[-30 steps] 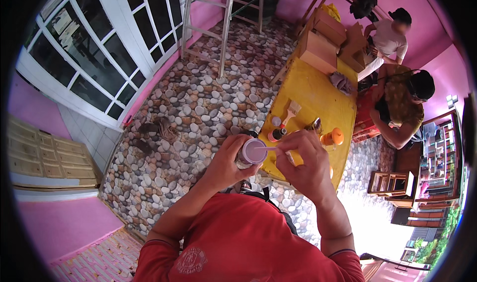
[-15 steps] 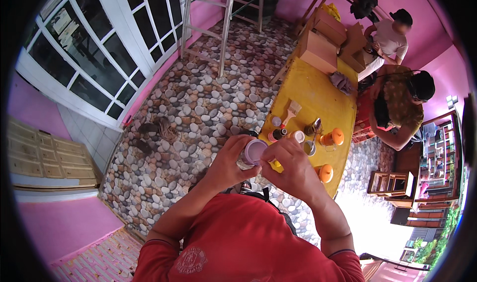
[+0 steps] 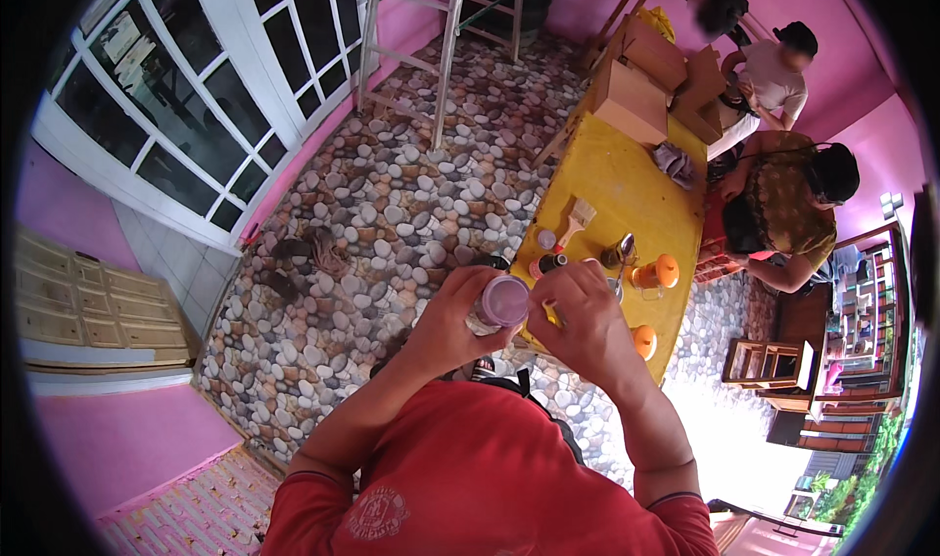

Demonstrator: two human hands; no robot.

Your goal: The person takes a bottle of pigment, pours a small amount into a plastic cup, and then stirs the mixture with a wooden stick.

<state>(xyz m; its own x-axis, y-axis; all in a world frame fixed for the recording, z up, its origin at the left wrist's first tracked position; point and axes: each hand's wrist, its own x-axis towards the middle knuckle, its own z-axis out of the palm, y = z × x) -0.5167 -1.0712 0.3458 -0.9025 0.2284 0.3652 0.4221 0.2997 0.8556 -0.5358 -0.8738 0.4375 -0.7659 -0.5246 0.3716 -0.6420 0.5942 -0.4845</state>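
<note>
In front of my chest, my left hand (image 3: 458, 313) grips a small clear jar with a pale purple top (image 3: 505, 300), its fingers wrapped round the side. My right hand (image 3: 585, 323) is beside the jar, fingers curled together; what they hold, if anything, is hidden. A bit of yellow (image 3: 551, 315) shows by these fingers, and I cannot tell if it is held. Just beyond, on the yellow table, are a dark-capped bottle (image 3: 548, 262), a flat brush (image 3: 576, 221), a small round lid (image 3: 546, 238) and a jar with a spoon (image 3: 619, 252).
Orange-lidded glass jars (image 3: 658, 271) stand on the yellow table (image 3: 602, 179). Cardboard boxes (image 3: 632, 101) and a grey cloth (image 3: 674, 164) lie at its far end. Two people (image 3: 783, 199) are at its right side. A ladder (image 3: 446, 67) stands on the pebble-patterned floor.
My right hand has drawn slightly right, away from the jar's top. The jar has tilted a little in my left hand. The nearer person's arm has moved inward.
</note>
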